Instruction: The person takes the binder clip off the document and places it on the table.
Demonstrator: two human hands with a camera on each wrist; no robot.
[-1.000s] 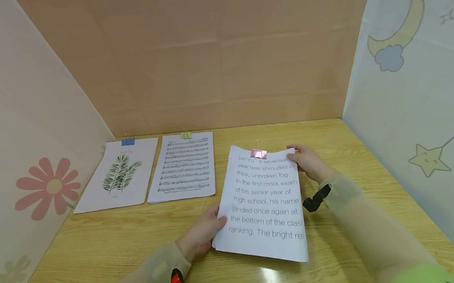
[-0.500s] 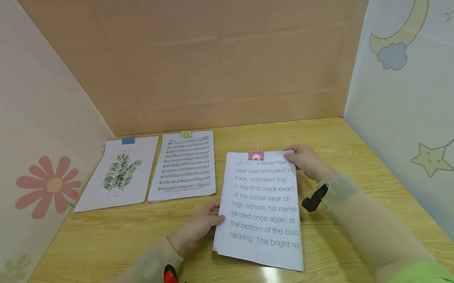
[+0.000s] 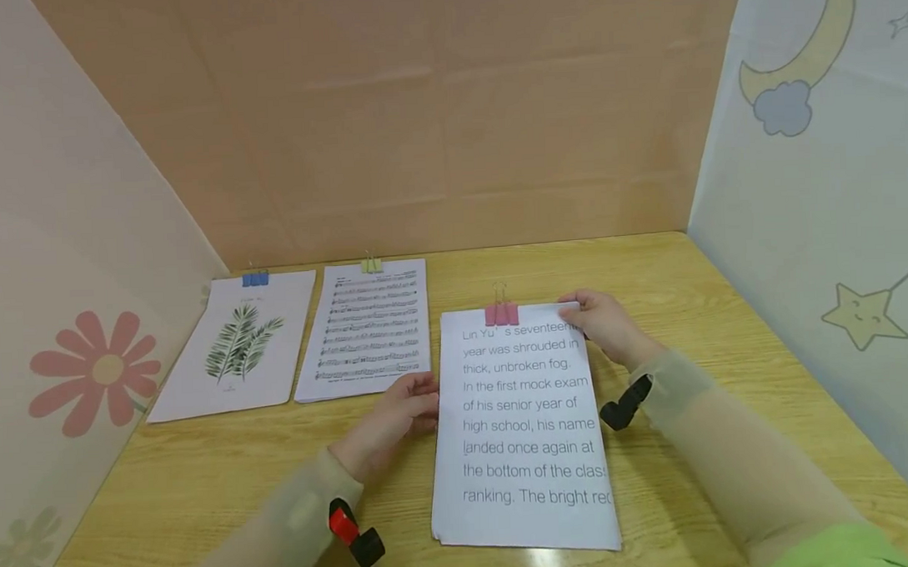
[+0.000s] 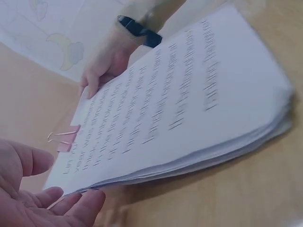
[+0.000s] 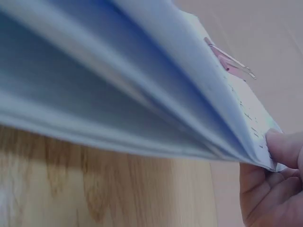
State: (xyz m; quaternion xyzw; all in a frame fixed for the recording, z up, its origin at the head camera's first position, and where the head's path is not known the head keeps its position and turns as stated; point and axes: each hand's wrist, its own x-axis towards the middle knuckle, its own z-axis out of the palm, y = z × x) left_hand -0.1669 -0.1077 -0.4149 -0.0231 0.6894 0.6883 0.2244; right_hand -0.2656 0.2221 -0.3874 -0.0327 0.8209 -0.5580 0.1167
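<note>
Since the earlier frame, the printed text stack has been turned squarer to the table edge and brought lower, and the left hand has been shifted up along its left edge. A wooden table is seen from above, walled at the back by plain cardboard and at the sides by pale panels printed with flowers, a moon and a star. The text stack, a thick sheaf of white pages with large print, is placed at the middle right of the table, its near end down on the wood, while its far right corner is shown raised in the right wrist view. At the far left, a leaf print stack and a sheet music stack are laid flat side by side, well apart from the hands. The right hand is closed on the far right corner of the text stack, thumb on top and fingers curled beneath. The left hand is held open, its fingers relaxed and just touching the stack's left edge. A pink binder clip is fastened on the text stack's top edge, a blue clip on the leaf print, and a green clip on the sheet music.
</note>
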